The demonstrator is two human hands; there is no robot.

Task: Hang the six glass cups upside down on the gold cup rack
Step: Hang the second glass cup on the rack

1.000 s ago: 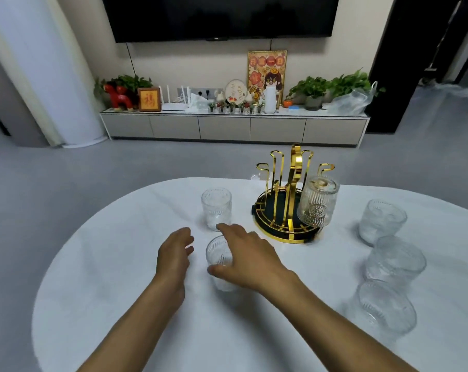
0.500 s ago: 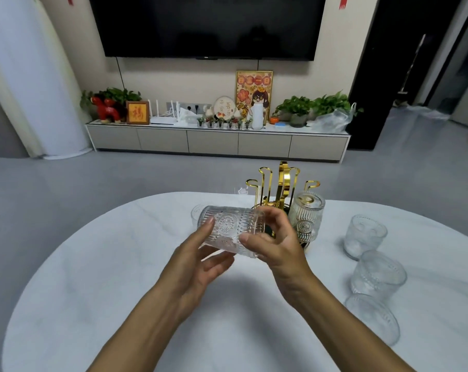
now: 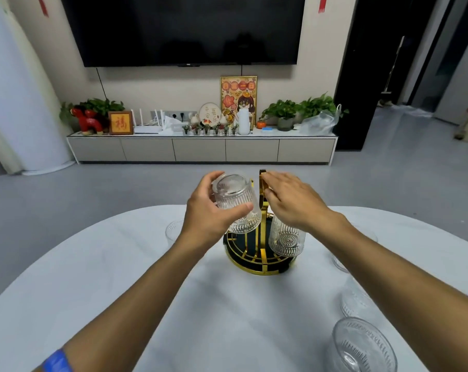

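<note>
The gold cup rack [image 3: 259, 260] stands on the white table [image 3: 93, 277] just ahead of me. My left hand [image 3: 208, 210] grips a ribbed glass cup [image 3: 235, 204], bottom up, over the rack's left side. My right hand [image 3: 292, 200] rests on the rack's tall central handle, fingers laid over its top. A second glass cup [image 3: 286, 238] hangs upside down on the rack's right side, under my right wrist. Another cup [image 3: 173, 232] stands upright left of the rack, partly hidden by my left arm.
Three more glass cups stand at the right of the table: one near the front edge [image 3: 364, 347], one [image 3: 355, 299] and one [image 3: 340, 260] partly hidden behind my right forearm. Beyond the table lie grey floor and a TV cabinet [image 3: 200, 149].
The cup went from being held sideways in both hands to bottom up in my left hand over the rack. My right hand let go and moved onto the rack's handle.
</note>
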